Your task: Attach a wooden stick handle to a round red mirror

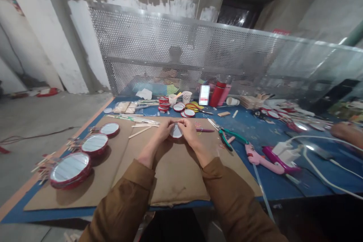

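Between my left hand [165, 128] and my right hand [187, 127] is a small round disc [176, 131] with a pale top, held just above the cardboard sheet [181, 174]. The fingers of both hands are closed on its edge, with the fingertips meeting at the far side. To the left, three red-rimmed round pieces with pale tops sit in a row: a large one [70, 167], a medium one [95, 143] and a small one [109, 129]. Thin wooden sticks [141, 130] lie beyond my left hand. A purple pen-like item [205, 130] lies near my right hand.
Green-handled pliers [227, 140] and a pink glue gun [262, 159] lie to the right, beside a purple power strip [279, 160] with white cables. Red bottles [217, 93], paper cups [186, 97] and scissors [198, 107] stand or lie at the back. Another person's hand [347, 132] is at far right.
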`<state>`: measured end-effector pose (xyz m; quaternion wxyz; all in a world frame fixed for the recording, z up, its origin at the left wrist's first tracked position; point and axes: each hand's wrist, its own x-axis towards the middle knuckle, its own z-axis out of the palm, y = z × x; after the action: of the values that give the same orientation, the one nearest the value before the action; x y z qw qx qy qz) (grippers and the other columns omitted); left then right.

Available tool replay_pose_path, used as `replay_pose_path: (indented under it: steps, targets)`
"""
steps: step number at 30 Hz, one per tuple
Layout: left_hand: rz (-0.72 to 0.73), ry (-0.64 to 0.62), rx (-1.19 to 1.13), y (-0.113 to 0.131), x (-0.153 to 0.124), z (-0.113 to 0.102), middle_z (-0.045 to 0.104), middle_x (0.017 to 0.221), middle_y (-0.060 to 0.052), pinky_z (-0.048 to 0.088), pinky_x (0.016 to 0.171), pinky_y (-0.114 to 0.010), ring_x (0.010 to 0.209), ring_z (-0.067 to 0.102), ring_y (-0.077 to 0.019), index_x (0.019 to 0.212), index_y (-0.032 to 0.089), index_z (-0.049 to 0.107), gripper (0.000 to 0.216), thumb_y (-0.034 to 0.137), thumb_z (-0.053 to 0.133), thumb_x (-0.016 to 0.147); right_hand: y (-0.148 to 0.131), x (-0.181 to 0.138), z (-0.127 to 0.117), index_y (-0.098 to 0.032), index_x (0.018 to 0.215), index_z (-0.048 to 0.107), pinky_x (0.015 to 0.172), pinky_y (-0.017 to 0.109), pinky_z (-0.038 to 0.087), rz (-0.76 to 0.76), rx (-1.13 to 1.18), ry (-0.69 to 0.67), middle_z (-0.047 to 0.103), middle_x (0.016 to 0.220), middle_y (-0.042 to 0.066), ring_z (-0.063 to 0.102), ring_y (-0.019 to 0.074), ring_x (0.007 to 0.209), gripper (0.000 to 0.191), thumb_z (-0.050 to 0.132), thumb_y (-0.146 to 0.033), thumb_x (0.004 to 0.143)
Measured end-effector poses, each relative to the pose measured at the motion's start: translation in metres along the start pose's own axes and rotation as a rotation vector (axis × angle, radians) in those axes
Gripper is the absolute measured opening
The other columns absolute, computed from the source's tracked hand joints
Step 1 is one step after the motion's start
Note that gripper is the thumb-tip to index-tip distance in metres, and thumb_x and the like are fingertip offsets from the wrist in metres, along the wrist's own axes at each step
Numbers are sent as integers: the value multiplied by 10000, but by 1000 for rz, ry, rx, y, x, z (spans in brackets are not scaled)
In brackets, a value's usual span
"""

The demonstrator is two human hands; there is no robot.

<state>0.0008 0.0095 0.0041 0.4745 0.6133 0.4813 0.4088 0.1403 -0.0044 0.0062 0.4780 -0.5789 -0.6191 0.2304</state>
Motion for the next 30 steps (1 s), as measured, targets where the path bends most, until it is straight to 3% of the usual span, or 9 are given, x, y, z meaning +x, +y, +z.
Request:
replay_pose_path:
  steps: [3,9,13,21,27,30]
  targets:
    - [14,3,12,3,-3,0,618,768,-18,501,560,-210,650,587,-126,903,163,604,78,168,530,879,6,0,3,-194,886,629,676,313,516,4,63,-7,710,860,60,645,198,749,216,527,-368,809]
    - [-96,-16,-38,4,-4,1,580,791,3,476,439,-204,549,558,-106,1032,182,565,138,227,486,928,4,0,2,-209,882,639,722,318,503,-34,101,-43,702,868,53,633,208,810,223,513,-372,796]
    - [-65,-20,-41,2,-4,0,580,797,3,460,403,-188,547,551,-103,1037,182,568,140,230,507,920,1,-1,0,-217,843,633,726,308,497,-51,105,-53,688,830,36,624,202,806,191,521,-364,797]
    - [-62,-69,-17,9,-13,-4,619,945,-31,514,464,-222,586,594,-107,1189,197,550,266,242,468,940,-4,2,2,-222,856,709,821,326,484,-90,74,-55,726,901,35,634,203,872,179,553,-293,803]
    - [46,-34,29,5,-5,-9,652,912,-47,546,649,-256,724,619,-138,1021,166,643,174,229,533,901,-2,-2,8,-207,921,648,831,343,489,-57,65,24,710,950,70,637,216,896,174,543,-312,830]
    - [85,-37,68,3,-3,-9,648,820,-30,519,630,-231,716,603,-141,987,163,655,182,288,550,905,-1,-3,10,-211,887,596,832,351,492,-48,62,68,688,935,79,634,221,898,131,552,-320,827]
